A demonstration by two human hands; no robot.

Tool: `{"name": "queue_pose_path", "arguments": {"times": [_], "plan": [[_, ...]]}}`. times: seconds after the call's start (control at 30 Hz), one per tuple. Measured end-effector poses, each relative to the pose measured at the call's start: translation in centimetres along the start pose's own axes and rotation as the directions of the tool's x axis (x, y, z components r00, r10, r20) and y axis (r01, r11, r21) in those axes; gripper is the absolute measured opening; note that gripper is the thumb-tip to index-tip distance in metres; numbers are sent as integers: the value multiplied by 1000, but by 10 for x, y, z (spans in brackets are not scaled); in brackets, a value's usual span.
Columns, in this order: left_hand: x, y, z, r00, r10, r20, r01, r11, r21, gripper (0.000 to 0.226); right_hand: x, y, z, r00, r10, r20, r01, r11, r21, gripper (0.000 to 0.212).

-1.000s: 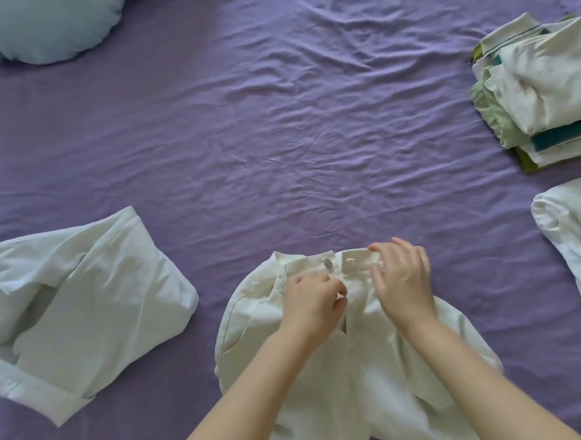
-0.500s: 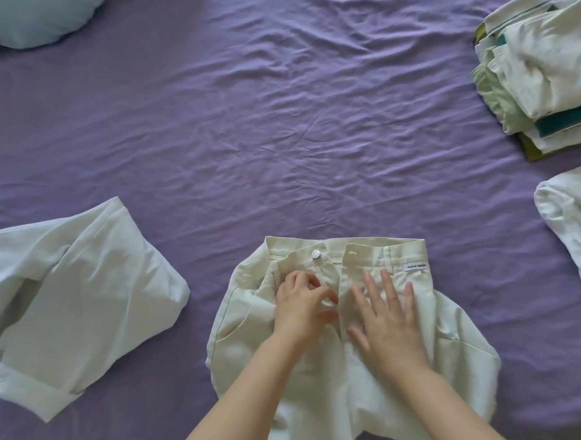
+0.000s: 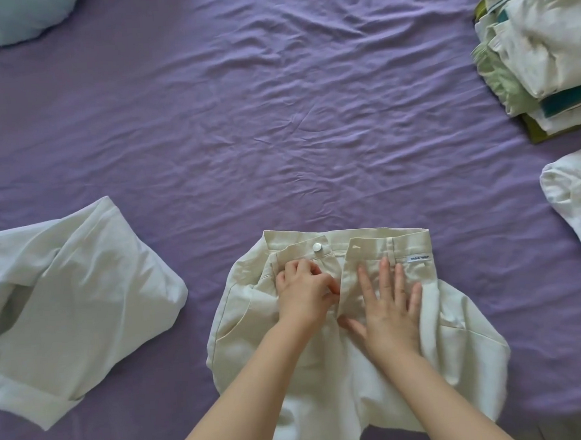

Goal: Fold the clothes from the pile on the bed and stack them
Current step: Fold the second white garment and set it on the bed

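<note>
A person's two bare hands work at the fly of a pair of cream trousers (image 3: 333,380) spread waistband-up on a purple bedsheet (image 3: 276,125), near the lower middle of the head view. The left hand (image 3: 304,293) has its fingers curled, pinching the cloth at the fly just below the white button (image 3: 317,247) on the waistband; the button itself sits unfastened, apart from the buttonhole flap beside it. The right hand (image 3: 388,310) lies flat on the right front of the trousers, fingers straight and spread moderately wide, pressing the fabric down beneath a small white brand label (image 3: 419,257) sewn by the waistband. Both forearms reach in from the bottom edge. To the left on the sheet, well apart from the trousers, lies a loosely bunched pale white garment (image 3: 69,301), unfolded. At the upper right edge stands a stack of folded clothes (image 3: 543,44), white and pale green pieces with a teal band showing and an olive-green item at the bottom. Just below that stack, at the right edge and cut off by the frame, rests another white garment (image 3: 577,202); whether it is folded cannot be told. A pale blue pillow (image 3: 15,19) shows at the top left corner.
</note>
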State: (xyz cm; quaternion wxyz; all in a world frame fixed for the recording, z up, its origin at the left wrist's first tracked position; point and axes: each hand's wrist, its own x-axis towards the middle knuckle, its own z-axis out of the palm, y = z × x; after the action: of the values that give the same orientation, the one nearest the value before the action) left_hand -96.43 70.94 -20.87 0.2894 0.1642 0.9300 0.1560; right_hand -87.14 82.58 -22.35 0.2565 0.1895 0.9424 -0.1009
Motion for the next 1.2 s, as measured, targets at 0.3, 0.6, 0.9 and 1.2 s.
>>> {"name": "queue_pose_path", "arguments": {"times": [0.3, 0.6, 0.9, 1.2], "plan": [[3, 5, -7, 959, 202, -197, -185, 977, 101, 22, 11, -8, 3, 993, 78, 84, -79, 997, 14, 112], [23, 2, -9, 979, 125, -160, -117, 991, 60, 11, 12, -14, 5, 995, 96, 20, -96, 995, 6, 111], [32, 0, -20, 983, 114, 141, -69, 954, -290, 7, 4, -11, -9, 943, -115, -313, 133, 991, 35, 91], [34, -4, -13, 973, 54, 226, 13, 958, -285, 8, 7, -10, -9, 910, -70, -408, 174, 959, 223, 38]]}}
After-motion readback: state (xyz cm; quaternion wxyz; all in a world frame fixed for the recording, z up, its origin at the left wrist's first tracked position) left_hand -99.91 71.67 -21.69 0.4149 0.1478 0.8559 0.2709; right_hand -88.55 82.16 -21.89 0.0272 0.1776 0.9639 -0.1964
